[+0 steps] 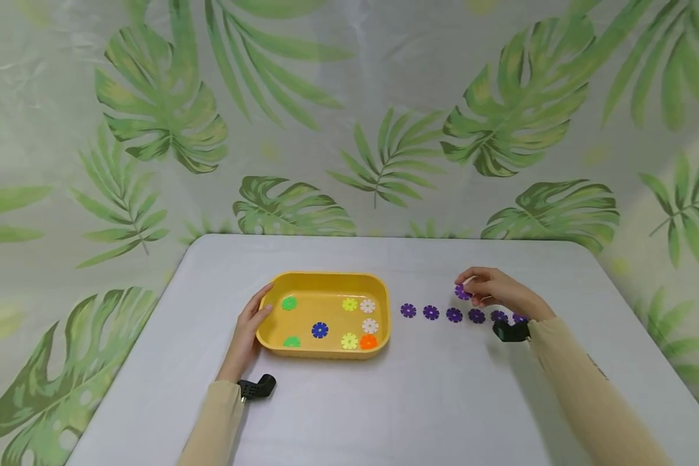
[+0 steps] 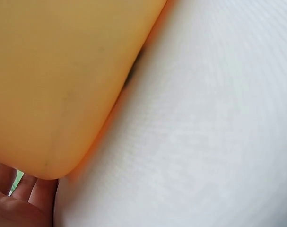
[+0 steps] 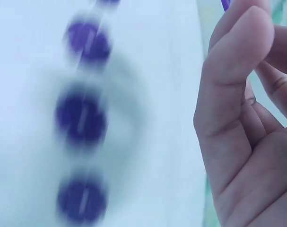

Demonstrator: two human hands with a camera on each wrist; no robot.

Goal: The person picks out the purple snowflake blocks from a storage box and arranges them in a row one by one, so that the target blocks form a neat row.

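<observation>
Between thumb and fingers my right hand (image 1: 497, 288) pinches a purple snowflake disc (image 1: 462, 292) with a notched edge, held above the table. Just in front of it runs a row of several matching purple discs (image 1: 431, 312), blurred in the right wrist view. My left hand (image 1: 250, 323) grips the left end of a yellow tray (image 1: 320, 353), thumb at the rim and fingers along the outside. In the left wrist view the tray's outer wall (image 2: 63, 94) fills the upper left, with fingertips by its corner.
Inside the tray lie a blue disc (image 1: 320, 330), an orange disc (image 1: 369, 342), and green, yellow and white ones. The white table (image 1: 384, 408) ends at the back against a leaf-print cloth (image 1: 384, 162). Each wrist wears a black camera.
</observation>
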